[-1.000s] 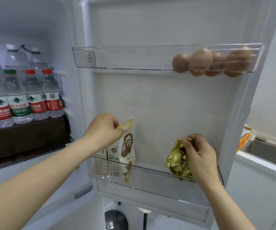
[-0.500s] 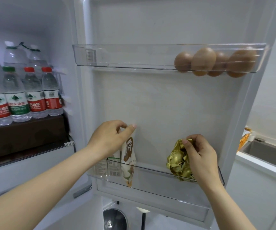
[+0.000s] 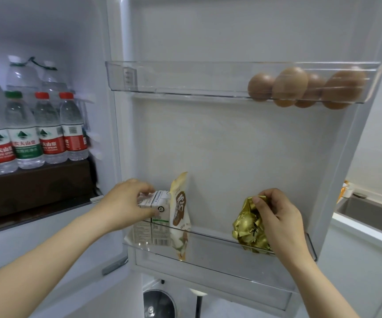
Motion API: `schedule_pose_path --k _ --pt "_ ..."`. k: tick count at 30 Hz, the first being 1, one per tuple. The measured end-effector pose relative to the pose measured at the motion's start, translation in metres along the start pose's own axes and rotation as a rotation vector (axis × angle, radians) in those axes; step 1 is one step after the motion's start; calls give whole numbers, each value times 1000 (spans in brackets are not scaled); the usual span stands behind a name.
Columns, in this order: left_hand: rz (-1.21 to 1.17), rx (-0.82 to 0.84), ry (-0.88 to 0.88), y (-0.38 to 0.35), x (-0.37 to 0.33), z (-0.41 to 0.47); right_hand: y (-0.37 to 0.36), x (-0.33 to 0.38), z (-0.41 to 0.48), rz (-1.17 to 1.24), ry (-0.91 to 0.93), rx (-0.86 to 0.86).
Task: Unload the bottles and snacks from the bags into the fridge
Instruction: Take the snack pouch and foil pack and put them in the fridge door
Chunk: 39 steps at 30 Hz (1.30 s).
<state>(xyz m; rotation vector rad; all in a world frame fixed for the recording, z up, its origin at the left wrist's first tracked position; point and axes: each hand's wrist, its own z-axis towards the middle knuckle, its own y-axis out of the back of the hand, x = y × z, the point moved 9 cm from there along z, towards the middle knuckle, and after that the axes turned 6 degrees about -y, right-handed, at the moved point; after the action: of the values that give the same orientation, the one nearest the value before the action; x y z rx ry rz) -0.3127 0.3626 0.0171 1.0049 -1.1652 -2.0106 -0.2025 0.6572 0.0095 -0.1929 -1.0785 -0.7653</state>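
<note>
In the head view, the lower door shelf (image 3: 213, 249) holds a small carton (image 3: 160, 206) touching an upright snack pouch (image 3: 181, 207) at its left end. A gold foil packet (image 3: 247, 226) sits near its right end, with open shelf between pouch and packet, while brown eggs (image 3: 288, 86) crowd the right of the upper door shelf (image 3: 185, 79) and water bottles (image 3: 47, 129) stand far left. The left hand (image 3: 125, 203) has a narrow grip curled over the carton's top, and the right hand (image 3: 279, 216) has a pinching grip on the packet's crumpled top.
</note>
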Motion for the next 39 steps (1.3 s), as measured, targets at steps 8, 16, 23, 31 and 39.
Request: schedule_pose_path --k 8,16,23,31,39 --pt "26 165 -220 -11 -3 19 0 -1 -1 -27 -13 3" --pt "-37 75 -282 -16 6 20 1 -1 -2 -33 -23 -6" --pt "-137 -244 -155 6 -10 -14 0 -1 -3 -44 -32 2" --pt "-244 -390 -327 25 -76 -47 -5 -2 -2 -113 -38 40" --pt "-271 -208 -407 -34 -113 -25 16 4 4 -339 -15 145"
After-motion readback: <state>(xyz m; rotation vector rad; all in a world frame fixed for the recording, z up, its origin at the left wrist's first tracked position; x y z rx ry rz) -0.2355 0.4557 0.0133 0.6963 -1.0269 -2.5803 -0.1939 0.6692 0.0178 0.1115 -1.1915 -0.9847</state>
